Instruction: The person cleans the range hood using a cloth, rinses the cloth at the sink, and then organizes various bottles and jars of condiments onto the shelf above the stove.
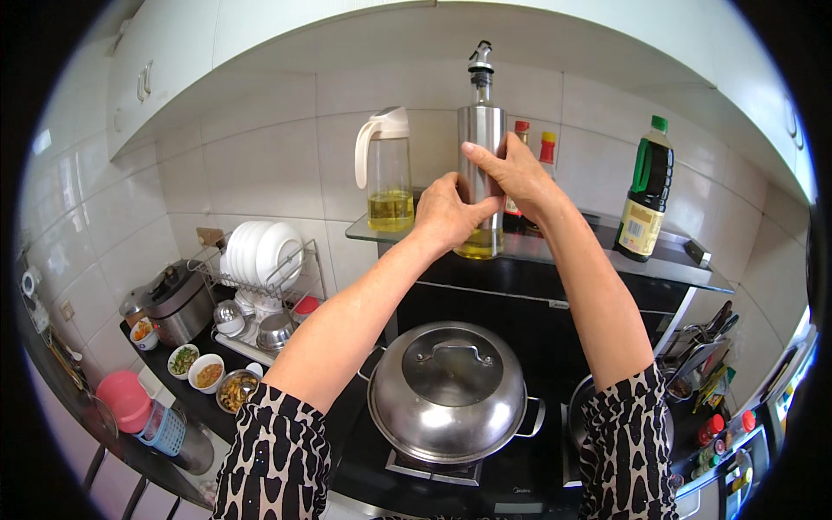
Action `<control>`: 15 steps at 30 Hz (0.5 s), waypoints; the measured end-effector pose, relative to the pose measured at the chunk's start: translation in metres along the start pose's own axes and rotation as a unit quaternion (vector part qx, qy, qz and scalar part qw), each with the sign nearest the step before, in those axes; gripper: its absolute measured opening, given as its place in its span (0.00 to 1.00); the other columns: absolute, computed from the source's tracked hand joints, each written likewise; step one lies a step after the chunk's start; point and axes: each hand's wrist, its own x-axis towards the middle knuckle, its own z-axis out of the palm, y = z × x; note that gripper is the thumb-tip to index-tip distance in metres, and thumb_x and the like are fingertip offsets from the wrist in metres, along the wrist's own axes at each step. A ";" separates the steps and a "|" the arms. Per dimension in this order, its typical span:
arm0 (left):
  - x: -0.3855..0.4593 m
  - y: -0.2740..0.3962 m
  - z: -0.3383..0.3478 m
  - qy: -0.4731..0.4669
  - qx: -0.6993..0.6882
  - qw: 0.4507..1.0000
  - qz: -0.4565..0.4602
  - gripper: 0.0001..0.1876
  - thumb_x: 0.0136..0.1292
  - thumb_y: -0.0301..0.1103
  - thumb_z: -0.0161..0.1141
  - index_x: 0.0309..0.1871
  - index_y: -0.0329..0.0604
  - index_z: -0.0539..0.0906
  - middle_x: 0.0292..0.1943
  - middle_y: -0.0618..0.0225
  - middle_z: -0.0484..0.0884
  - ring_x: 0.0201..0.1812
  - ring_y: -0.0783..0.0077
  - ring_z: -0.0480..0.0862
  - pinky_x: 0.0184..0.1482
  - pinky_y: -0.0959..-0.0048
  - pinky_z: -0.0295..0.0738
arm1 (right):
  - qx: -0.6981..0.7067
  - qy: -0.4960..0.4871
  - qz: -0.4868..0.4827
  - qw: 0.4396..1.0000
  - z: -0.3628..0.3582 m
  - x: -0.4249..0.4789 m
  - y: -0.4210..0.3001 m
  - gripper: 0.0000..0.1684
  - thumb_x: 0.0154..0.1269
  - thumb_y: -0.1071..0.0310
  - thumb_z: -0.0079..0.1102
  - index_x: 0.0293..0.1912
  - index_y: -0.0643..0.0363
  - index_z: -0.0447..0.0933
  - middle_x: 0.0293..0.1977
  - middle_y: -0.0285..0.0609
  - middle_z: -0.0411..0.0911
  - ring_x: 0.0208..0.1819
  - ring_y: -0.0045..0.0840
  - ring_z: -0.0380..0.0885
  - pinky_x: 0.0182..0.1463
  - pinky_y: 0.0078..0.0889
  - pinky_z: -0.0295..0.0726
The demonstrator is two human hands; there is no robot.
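Both hands are around one stainless-steel oil dispenser bottle [482, 123] with a pour spout, upright at the glass shelf; yellow oil shows at its base. My left hand [452, 211] grips its lower part from the left, while my right hand [517, 169] holds it higher up from the right. Left of it stands an oil jug [390, 175] with a white lid and handle, partly filled with yellow oil. Behind my right hand are two bottles with red and yellow caps, partly hidden. Below my arms, a lidded steel wok [447, 390] sits on the gas stove.
A green-capped dark sauce bottle [647, 188] stands at the shelf's right. Wall cabinets [273, 26] overhang the shelf. At left are a dish rack [260, 260], a pressure cooker [177, 302] and several food bowls [207, 374]. Spice jars [712, 429] and a utensil holder are at right.
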 end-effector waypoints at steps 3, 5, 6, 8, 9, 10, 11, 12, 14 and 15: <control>0.012 -0.020 0.001 0.017 0.011 1.000 -0.001 0.29 0.44 0.53 0.72 0.37 0.34 0.79 0.35 0.55 0.84 0.40 0.58 0.83 0.46 0.63 0.76 | 0.021 0.002 -0.038 0.999 0.014 0.016 0.019 0.36 0.58 0.43 0.66 0.47 0.68 0.67 0.34 0.42 0.71 0.33 0.21 0.70 0.35 0.26 0.73; 0.021 -0.025 0.004 0.015 0.007 1.000 -0.012 0.29 0.45 0.52 0.71 0.38 0.34 0.79 0.36 0.54 0.84 0.41 0.57 0.83 0.47 0.63 0.77 | -0.005 0.016 -0.041 0.999 0.016 0.033 0.035 0.37 0.59 0.43 0.65 0.49 0.68 0.67 0.36 0.43 0.72 0.35 0.22 0.71 0.38 0.28 0.75; 0.023 -0.024 0.004 0.017 0.016 1.000 -0.016 0.28 0.45 0.52 0.71 0.38 0.34 0.79 0.37 0.54 0.84 0.42 0.56 0.84 0.47 0.63 0.77 | -0.018 0.023 -0.044 0.999 0.017 0.039 0.041 0.37 0.60 0.43 0.64 0.50 0.68 0.67 0.37 0.43 0.73 0.36 0.22 0.71 0.39 0.28 0.75; 0.032 -0.022 0.008 0.018 0.029 0.999 -0.007 0.27 0.47 0.51 0.70 0.39 0.34 0.79 0.38 0.52 0.84 0.43 0.54 0.83 0.47 0.62 0.77 | -0.118 0.053 -0.050 0.990 0.013 0.054 0.056 0.35 0.63 0.46 0.60 0.54 0.68 0.65 0.40 0.52 0.77 0.40 0.33 0.78 0.44 0.35 0.77; 0.036 -0.030 0.013 0.035 0.043 0.998 -0.012 0.27 0.47 0.51 0.70 0.39 0.34 0.79 0.38 0.51 0.84 0.44 0.53 0.83 0.47 0.61 0.77 | -0.189 0.062 -0.051 0.979 0.018 0.050 0.063 0.35 0.63 0.46 0.59 0.53 0.69 0.65 0.40 0.57 0.77 0.42 0.40 0.78 0.45 0.39 0.77; 0.040 -0.038 0.014 0.056 0.060 0.996 -0.018 0.27 0.48 0.50 0.69 0.39 0.34 0.79 0.39 0.50 0.84 0.44 0.53 0.83 0.47 0.61 0.77 | -0.257 0.069 -0.057 0.962 0.027 0.040 0.061 0.36 0.63 0.45 0.57 0.53 0.70 0.64 0.40 0.62 0.77 0.43 0.47 0.78 0.47 0.44 0.77; 0.044 -0.045 0.016 0.077 0.077 0.994 -0.024 0.26 0.48 0.50 0.69 0.40 0.34 0.79 0.39 0.50 0.84 0.45 0.52 0.83 0.47 0.61 0.77 | -0.323 0.075 -0.063 0.941 0.034 0.029 0.058 0.36 0.63 0.45 0.56 0.52 0.71 0.63 0.40 0.67 0.77 0.45 0.53 0.78 0.49 0.48 0.76; 0.048 -0.048 0.018 0.089 0.066 0.994 -0.023 0.27 0.49 0.49 0.70 0.41 0.33 0.78 0.40 0.47 0.83 0.45 0.50 0.83 0.48 0.61 0.77 | -0.317 0.045 -0.009 0.947 0.036 0.019 0.046 0.29 0.65 0.55 0.53 0.53 0.71 0.63 0.43 0.70 0.75 0.48 0.57 0.76 0.51 0.52 0.75; 0.056 -0.055 0.024 0.114 0.088 0.990 -0.012 0.27 0.47 0.47 0.71 0.41 0.32 0.79 0.40 0.49 0.83 0.45 0.51 0.82 0.47 0.62 0.76 | -0.293 0.039 -0.044 0.954 0.036 0.021 0.066 0.28 0.65 0.60 0.52 0.55 0.73 0.62 0.44 0.70 0.75 0.49 0.58 0.75 0.52 0.51 0.74; 0.059 -0.059 0.025 0.123 0.102 0.987 -0.010 0.27 0.46 0.47 0.72 0.41 0.32 0.79 0.40 0.50 0.83 0.45 0.52 0.82 0.47 0.63 0.76 | -0.278 0.034 -0.058 0.958 0.036 0.023 0.078 0.27 0.65 0.62 0.51 0.56 0.74 0.61 0.44 0.70 0.75 0.49 0.58 0.75 0.52 0.51 0.74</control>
